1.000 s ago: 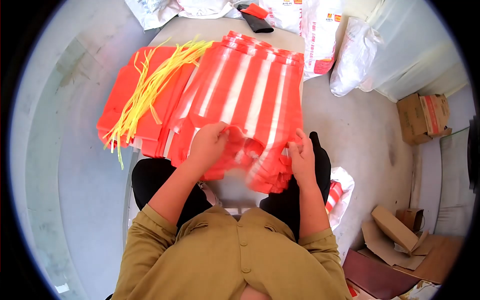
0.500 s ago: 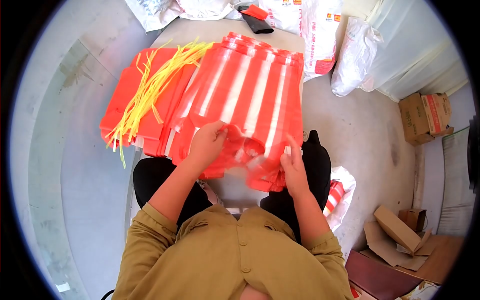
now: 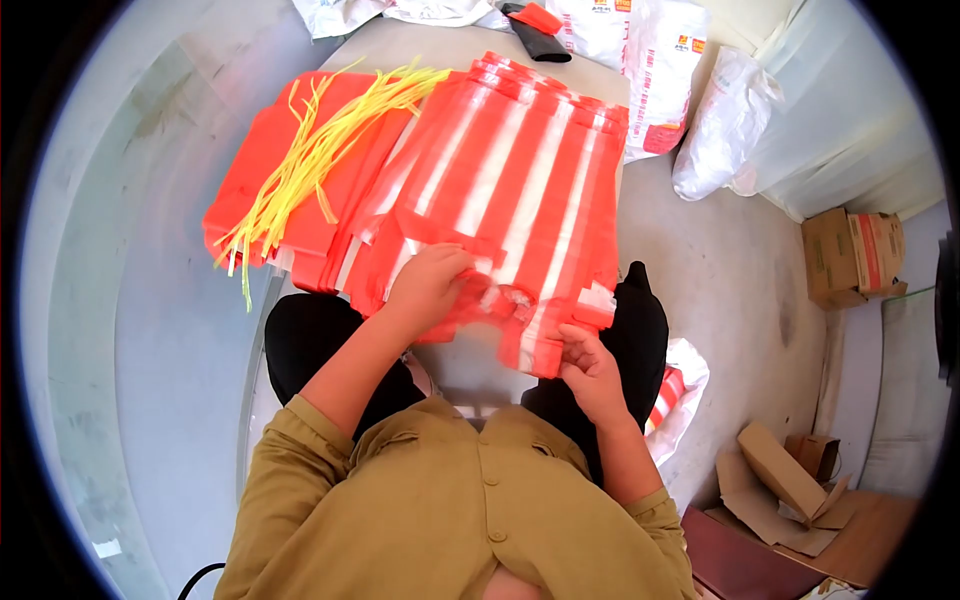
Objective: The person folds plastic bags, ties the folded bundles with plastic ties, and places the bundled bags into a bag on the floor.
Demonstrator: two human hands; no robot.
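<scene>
A stack of red-and-white striped plastic bags (image 3: 520, 170) lies before me, its handle ends toward my lap. My left hand (image 3: 430, 287) is closed at the near edge of the top bag, fingers curled on the plastic beside the handle cut-out. Between thumb and fingers, my right hand (image 3: 592, 375) pinches the lower corner of the right handle (image 3: 533, 350). Crumpled film shows in the gap between the hands. To the left is a pile of plain red bags (image 3: 265, 150), with a bundle of yellow ties (image 3: 300, 185) across it.
White printed sacks (image 3: 665, 75) stand behind the stack. A black and red piece (image 3: 540, 35) lies at the table's far edge. By my right leg is a white sack (image 3: 685, 400) with striped plastic inside. Cardboard boxes (image 3: 850, 260) sit at the right.
My right hand has moved down to the handle's lower corner. My left hand has shifted slightly right, and the top bag's near edge lies flatter. The view has tilted a little.
</scene>
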